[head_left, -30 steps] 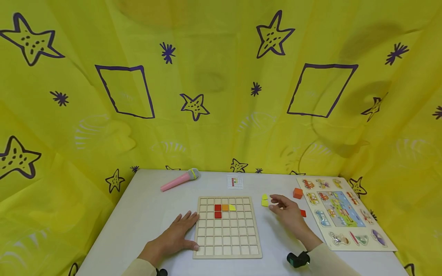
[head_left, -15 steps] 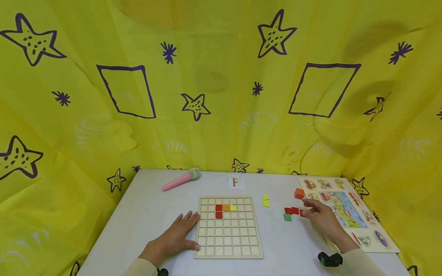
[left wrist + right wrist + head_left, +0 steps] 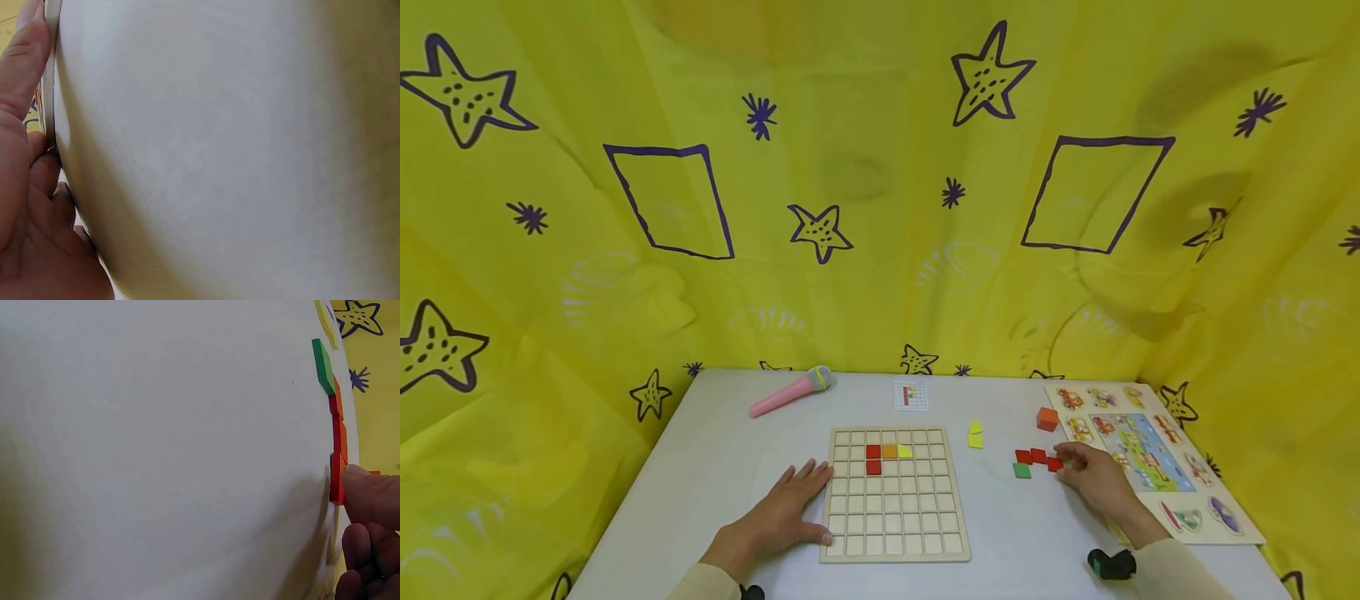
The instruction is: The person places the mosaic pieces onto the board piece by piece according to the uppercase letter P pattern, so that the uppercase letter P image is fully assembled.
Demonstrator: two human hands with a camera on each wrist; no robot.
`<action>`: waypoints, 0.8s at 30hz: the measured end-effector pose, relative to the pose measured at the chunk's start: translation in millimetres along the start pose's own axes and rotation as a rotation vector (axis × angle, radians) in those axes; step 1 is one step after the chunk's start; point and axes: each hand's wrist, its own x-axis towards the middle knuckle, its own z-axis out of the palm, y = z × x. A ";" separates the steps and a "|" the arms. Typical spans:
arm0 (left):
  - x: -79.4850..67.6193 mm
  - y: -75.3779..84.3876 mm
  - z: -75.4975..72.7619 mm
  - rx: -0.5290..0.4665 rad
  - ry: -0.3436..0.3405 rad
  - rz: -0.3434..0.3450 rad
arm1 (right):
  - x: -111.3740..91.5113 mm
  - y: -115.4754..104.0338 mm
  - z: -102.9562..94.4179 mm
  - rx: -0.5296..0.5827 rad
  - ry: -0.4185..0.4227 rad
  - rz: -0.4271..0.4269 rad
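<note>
A wooden grid board (image 3: 895, 546) lies on the table, its cells holding two red square tiles (image 3: 873, 459), an orange tile (image 3: 889, 451) and a yellow tile (image 3: 905, 452) with a curved edge. My left hand (image 3: 778, 517) lies flat along the board's left side, fingers spread, thumb on its near-left edge; the left wrist view shows the thumb against that edge (image 3: 51, 75). To the right, my right hand (image 3: 1097, 483) pinches the end of a red square tile (image 3: 337, 478) between thumb and index finger, the other fingers curled. That tile sits in line with two more red tiles (image 3: 1031, 456) and a green tile (image 3: 1022, 471).
Two yellow pieces (image 3: 975, 435) lie right of the board. An orange-red cube (image 3: 1047, 419) stands beyond my right hand, beside a picture puzzle board (image 3: 1187, 500). At the back are a small printed grid card (image 3: 910, 396) and a pink toy microphone (image 3: 786, 394). A yellow curtain (image 3: 880, 300) surrounds the table.
My right hand has moved right, from beside the yellow pieces to the rightmost red tile, uncovering the red and green tiles. My left hand stays at the board.
</note>
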 end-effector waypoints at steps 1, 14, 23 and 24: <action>0.1 -0.5 0.2 0.002 0.000 -0.003 | 0.0 -0.1 1.6 -0.004 0.000 0.000; 0.8 -3.1 0.3 0.009 0.006 0.023 | -15.4 -11.3 27.4 0.032 0.021 -0.014; 1.9 -2.0 1.1 0.000 0.001 0.016 | -20.6 -21.3 46.1 0.085 0.034 0.003; 2.0 -1.7 1.1 0.001 0.001 0.016 | -21.8 -21.6 46.0 0.081 0.038 0.007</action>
